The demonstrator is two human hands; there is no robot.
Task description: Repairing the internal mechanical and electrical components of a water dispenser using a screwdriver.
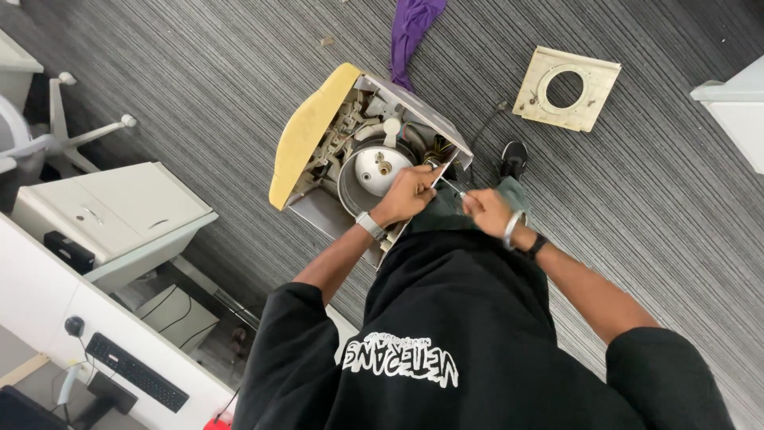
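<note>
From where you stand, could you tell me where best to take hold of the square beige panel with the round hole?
Probably by an outer edge of the beige panel, from above: it lies flat on the carpet, away from the opened appliance, every side free.

Bright, even overhead light; shadows soft and faint; focus sharp throughout; wide-angle lens bends the edges slightly.

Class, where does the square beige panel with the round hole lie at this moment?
In the head view, the square beige panel lies flat on the striped carpet at upper right, apart from the opened appliance and right of the purple cloth.
</note>
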